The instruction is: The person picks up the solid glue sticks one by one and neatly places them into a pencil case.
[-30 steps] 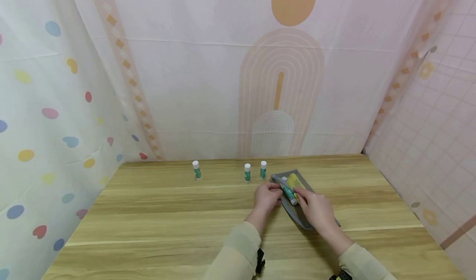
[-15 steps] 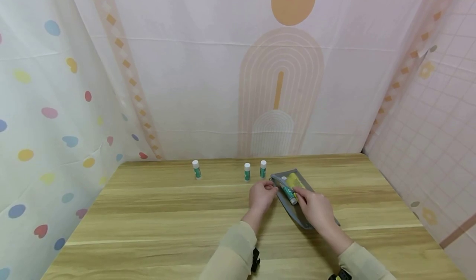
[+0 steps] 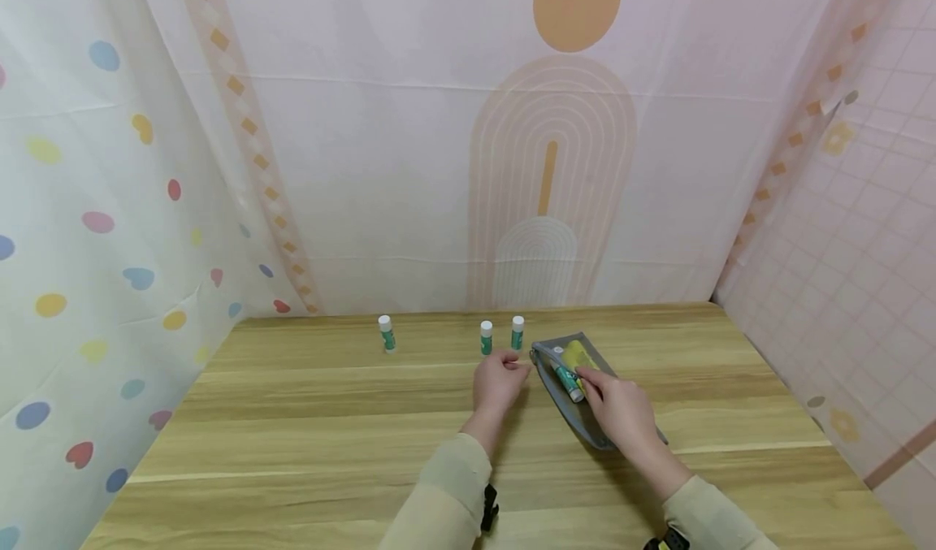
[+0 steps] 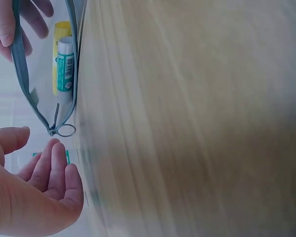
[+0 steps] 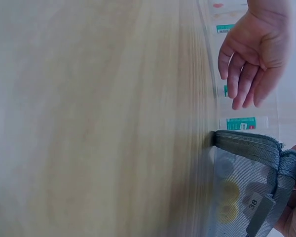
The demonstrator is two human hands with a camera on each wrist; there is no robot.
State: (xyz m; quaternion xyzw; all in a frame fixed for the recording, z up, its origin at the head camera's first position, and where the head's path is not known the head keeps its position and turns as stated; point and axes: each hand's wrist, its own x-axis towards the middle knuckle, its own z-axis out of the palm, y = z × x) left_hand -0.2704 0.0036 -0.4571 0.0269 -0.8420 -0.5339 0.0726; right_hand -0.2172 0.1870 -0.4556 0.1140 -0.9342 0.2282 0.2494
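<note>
Fingers of the left hand (image 3: 498, 384) extended, thumb apart; right hand (image 3: 623, 412) pinches elongated grey mesh pouch (image 3: 585, 422), whose mouth might sag should that pinch loosen.

Yellow-brown wood-grain tabletop (image 3: 292, 436) across the lower part of the head view | behind it, white fabric backdrop (image 3: 387, 168) printed with a solid orange oval (image 3: 577, 6) above a pale pink striped arch (image 3: 515, 176) | left, white cloth (image 3: 110, 184) with multicoloured dots | right, pinkish grid-patterned cloth (image 3: 863, 233) with yellow flowers (image 3: 838, 138)
</note>
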